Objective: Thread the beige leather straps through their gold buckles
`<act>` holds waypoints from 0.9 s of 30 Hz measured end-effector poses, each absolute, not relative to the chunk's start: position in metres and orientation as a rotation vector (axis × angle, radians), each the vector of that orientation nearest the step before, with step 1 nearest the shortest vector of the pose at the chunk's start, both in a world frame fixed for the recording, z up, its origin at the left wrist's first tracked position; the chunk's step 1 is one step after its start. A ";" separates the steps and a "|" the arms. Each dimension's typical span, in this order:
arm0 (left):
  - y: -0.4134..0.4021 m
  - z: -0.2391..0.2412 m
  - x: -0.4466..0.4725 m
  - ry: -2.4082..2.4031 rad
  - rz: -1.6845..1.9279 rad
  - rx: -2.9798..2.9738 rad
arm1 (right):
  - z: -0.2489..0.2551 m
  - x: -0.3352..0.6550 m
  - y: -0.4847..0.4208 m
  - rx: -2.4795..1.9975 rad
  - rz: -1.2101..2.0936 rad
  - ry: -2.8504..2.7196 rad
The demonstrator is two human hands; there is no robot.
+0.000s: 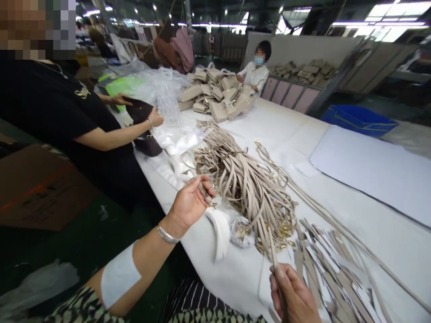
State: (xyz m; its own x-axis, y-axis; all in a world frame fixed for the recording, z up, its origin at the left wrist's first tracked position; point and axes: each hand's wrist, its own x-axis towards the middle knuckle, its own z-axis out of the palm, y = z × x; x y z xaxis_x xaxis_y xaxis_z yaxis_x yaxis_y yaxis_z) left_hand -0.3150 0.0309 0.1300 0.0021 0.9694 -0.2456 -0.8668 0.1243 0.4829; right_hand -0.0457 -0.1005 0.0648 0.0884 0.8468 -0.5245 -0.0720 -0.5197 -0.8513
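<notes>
My left hand [190, 204] is raised over the table's near edge with its fingers closed on a taupe strap end [203, 190]; a small gold-coloured bit shows by the fingertips. At the lower right, my right hand [293, 291] grips a flat taupe strap [272, 249] that runs up toward the pile. Between the hands lies a large bundle of taupe straps [247, 179], tied near its far end, with gold-coloured clasps [284, 229]. Beside it are a clear plastic bag of small pieces [241, 231] and a curved white piece [220, 233].
Cut taupe and white strips [332, 269] lie beside my right hand, and long straps [323, 206] cross the table [289, 119]. At left, a co-worker in black handles a dark brown item [138, 110]. Another person stands behind heaped taupe pieces [218, 92]. A blue bin [358, 120] is far right.
</notes>
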 end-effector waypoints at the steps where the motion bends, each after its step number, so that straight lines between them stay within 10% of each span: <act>1: 0.015 0.131 -0.298 0.619 1.428 0.187 | 0.071 -0.044 -0.104 -1.560 1.543 -0.798; 18: -0.138 0.135 -0.095 0.735 1.162 0.208 | 0.101 0.019 -0.199 -1.133 1.437 -0.817; 27: -0.163 0.113 -0.134 1.258 0.702 1.505 | 0.119 0.076 -0.225 -0.994 1.635 -0.813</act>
